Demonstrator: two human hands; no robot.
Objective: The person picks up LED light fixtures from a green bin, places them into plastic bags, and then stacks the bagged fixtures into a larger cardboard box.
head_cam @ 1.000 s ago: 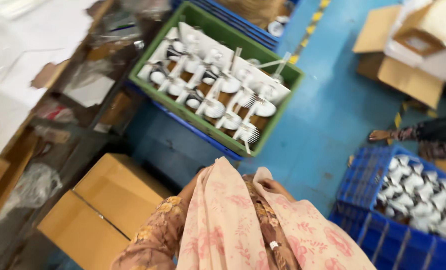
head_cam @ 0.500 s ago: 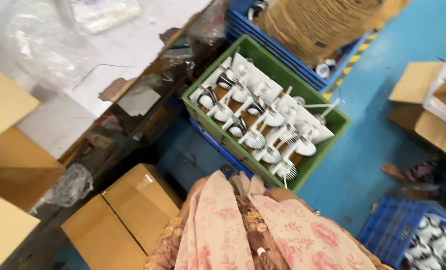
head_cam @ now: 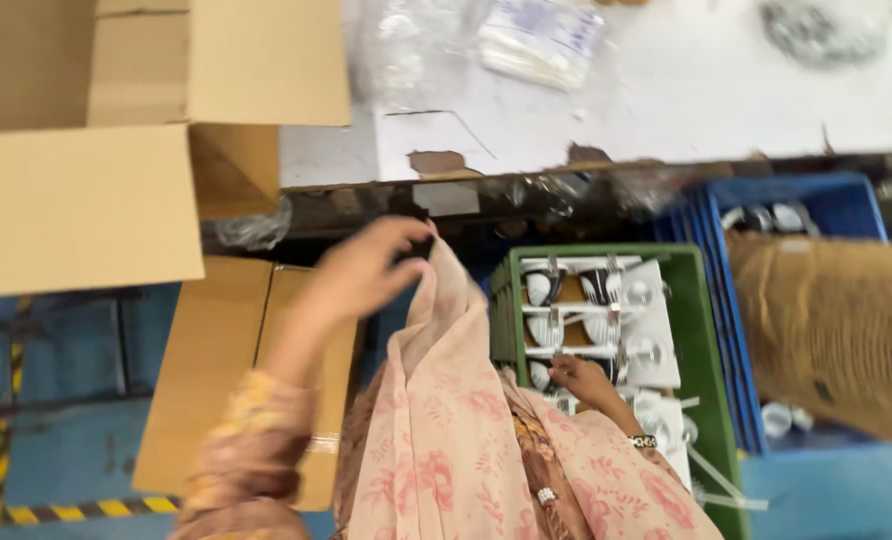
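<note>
My left hand [head_cam: 366, 270] is raised in front of me and pinches the top edge of the pink flowered scarf [head_cam: 446, 430] that hangs from my shoulders. My right hand [head_cam: 581, 380] reaches down into the green crate [head_cam: 711, 330], which stands below the table edge. Its fingers rest on the white and black lamp-like fittings [head_cam: 606, 300] packed in rows in the crate. Whether it grips one is hidden by the hand itself. A bracelet sits on that wrist.
A large open cardboard box [head_cam: 116, 150] fills the upper left, and a closed carton [head_cam: 226, 370] lies below it on the blue floor. The white worktable [head_cam: 686, 110] carries plastic bags. A blue crate [head_cam: 796, 205] and a brown wrapped roll [head_cam: 836, 330] stand at the right.
My view has swung round, so the green crate now lies lengthwise at my right. My left hand has come up to the scarf, and my right hand has gone into the crate.
</note>
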